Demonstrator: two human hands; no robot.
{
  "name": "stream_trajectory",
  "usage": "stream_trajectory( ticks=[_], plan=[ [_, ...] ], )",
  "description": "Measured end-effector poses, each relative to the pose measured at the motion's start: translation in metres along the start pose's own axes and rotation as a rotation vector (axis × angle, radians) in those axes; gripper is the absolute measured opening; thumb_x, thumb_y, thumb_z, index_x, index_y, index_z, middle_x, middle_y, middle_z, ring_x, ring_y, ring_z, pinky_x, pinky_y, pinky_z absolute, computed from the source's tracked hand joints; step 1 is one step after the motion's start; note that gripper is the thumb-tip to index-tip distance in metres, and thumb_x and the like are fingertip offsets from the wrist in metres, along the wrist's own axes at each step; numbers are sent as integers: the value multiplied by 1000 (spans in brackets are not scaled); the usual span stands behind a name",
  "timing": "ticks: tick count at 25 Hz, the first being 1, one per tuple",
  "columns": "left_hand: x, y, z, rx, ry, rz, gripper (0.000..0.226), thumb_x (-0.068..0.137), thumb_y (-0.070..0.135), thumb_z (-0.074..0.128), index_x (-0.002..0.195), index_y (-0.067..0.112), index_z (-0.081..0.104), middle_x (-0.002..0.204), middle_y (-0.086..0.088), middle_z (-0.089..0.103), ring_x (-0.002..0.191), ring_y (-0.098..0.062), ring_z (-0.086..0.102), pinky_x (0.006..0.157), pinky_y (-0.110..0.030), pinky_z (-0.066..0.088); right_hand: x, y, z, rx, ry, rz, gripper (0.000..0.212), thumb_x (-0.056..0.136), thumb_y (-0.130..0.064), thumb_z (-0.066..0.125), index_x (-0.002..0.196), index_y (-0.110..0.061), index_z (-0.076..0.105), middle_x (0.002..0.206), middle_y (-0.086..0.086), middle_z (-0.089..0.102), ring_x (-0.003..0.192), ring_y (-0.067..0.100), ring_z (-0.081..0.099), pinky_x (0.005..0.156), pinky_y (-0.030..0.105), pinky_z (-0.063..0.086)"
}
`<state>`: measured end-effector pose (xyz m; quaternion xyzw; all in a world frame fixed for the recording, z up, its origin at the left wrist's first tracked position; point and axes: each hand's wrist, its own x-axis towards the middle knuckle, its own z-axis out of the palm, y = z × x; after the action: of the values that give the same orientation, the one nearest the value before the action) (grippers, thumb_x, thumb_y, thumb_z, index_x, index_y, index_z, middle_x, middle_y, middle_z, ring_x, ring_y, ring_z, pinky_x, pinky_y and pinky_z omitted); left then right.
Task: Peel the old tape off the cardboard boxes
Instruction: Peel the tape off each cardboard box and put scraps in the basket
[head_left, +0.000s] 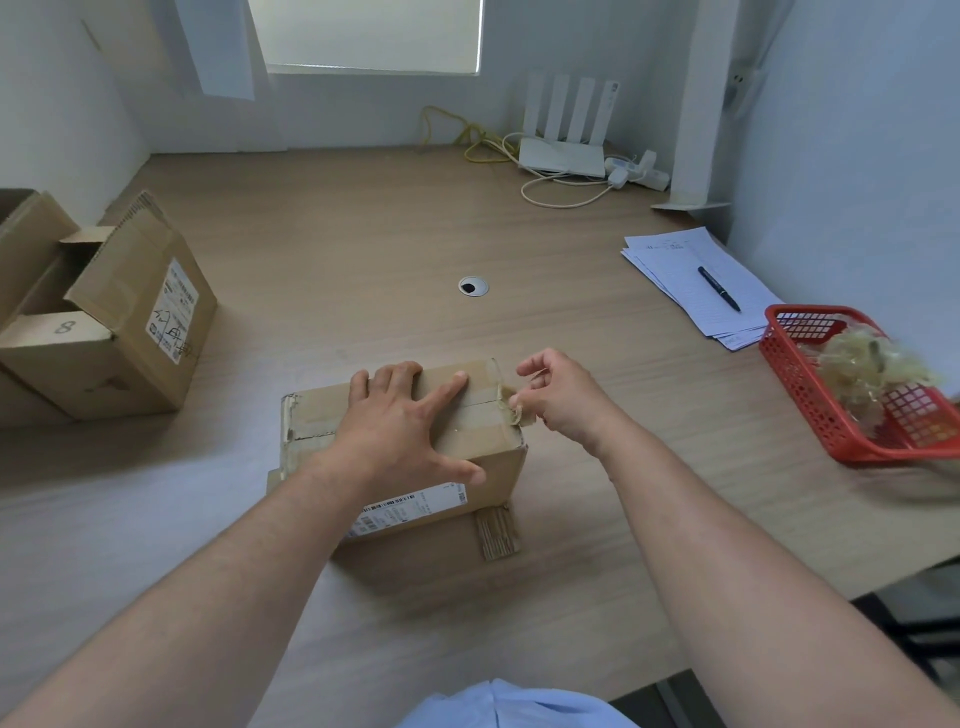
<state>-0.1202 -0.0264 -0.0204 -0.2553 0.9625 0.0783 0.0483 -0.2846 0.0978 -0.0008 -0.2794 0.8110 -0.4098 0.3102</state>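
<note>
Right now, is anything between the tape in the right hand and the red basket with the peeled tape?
Nothing visible does. The right hand pinches the tape at the box's right edge; only bare desk lies between it and the red basket.

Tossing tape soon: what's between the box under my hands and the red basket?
Head view: your right hand pinching tape, then bare desk up to the red basket.

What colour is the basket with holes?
The basket is red, seen in the head view.
</note>
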Motion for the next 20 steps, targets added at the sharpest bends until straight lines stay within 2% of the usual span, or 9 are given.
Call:
stream_trajectory(
  ticks=[2, 4, 7, 10, 12, 14, 17, 18, 20],
  plan=[
    [-1, -12, -4, -44, -44, 37, 116, 52, 95, 44, 149, 47, 3, 154, -7, 13, 140, -24, 7, 116, -42, 2, -6, -1, 9, -64, 89, -91, 19, 77, 0, 62, 76, -18, 57, 75, -2, 57, 70, 16, 54, 62, 29, 45],
    [-3, -18, -4, -52, -30, 54, 114, 56, 88, 52, 150, 45, 4, 155, -4, 12, 139, -21, 6, 116, -39, 3, -16, 5, 16, -153, 196, -187, 18, 78, -2, 62, 70, -18, 57, 76, -6, 55, 76, 19, 56, 71, 35, 50],
    [-4, -17, 1, -32, 28, 74, 111, 56, 88, 50, 149, 45, 7, 154, -4, 15, 139, -21, 9, 116, -38, 4, -33, 16, 16, -175, 250, -297, 11, 84, -13, 63, 73, -9, 64, 82, -2, 56, 78, 19, 57, 75, 34, 49],
    [-4, -17, 2, -18, 43, 64, 111, 54, 91, 47, 148, 47, 9, 154, -2, 19, 140, -23, 13, 115, -41, 5, -45, 20, 15, -294, 208, -335, 5, 81, -24, 68, 85, -20, 69, 91, -5, 56, 76, 13, 56, 72, 26, 46],
    [-4, -17, 2, 0, 46, 35, 111, 50, 93, 41, 147, 50, 9, 153, 0, 19, 140, -22, 14, 115, -46, 6, -47, 21, 16, -369, 207, -331, 15, 78, -24, 70, 93, -25, 68, 91, -12, 48, 71, 8, 52, 70, 22, 44],
    [-5, -16, 2, 3, 51, 17, 110, 49, 94, 39, 146, 52, 9, 153, 1, 19, 139, -22, 14, 114, -50, 6, -46, 20, 17, -344, 207, -327, 16, 79, -19, 69, 94, -23, 68, 88, -15, 45, 68, 3, 50, 68, 14, 40],
    [-8, -13, 2, 15, 51, 14, 109, 51, 92, 44, 146, 52, 10, 153, 2, 19, 139, -23, 14, 115, -51, 7, -44, 20, 12, -292, 257, -351, 10, 82, -5, 63, 88, -11, 69, 87, -5, 56, 75, 12, 54, 70, 22, 43],
    [-8, -12, 1, 18, 58, 5, 108, 52, 91, 46, 146, 51, 11, 153, 2, 20, 139, -22, 16, 115, -51, 10, -45, 19, 9, -190, 295, -338, 10, 83, -3, 62, 85, -10, 68, 84, -2, 60, 75, 14, 56, 71, 25, 46],
    [-7, -11, -2, 3, 81, -27, 105, 54, 89, 50, 146, 50, 15, 152, 2, 23, 138, -22, 19, 114, -48, 13, -45, 13, -9, 162, 381, -305, 15, 83, 1, 61, 80, -13, 66, 74, -1, 65, 63, 10, 58, 62, 26, 52]
  ],
)
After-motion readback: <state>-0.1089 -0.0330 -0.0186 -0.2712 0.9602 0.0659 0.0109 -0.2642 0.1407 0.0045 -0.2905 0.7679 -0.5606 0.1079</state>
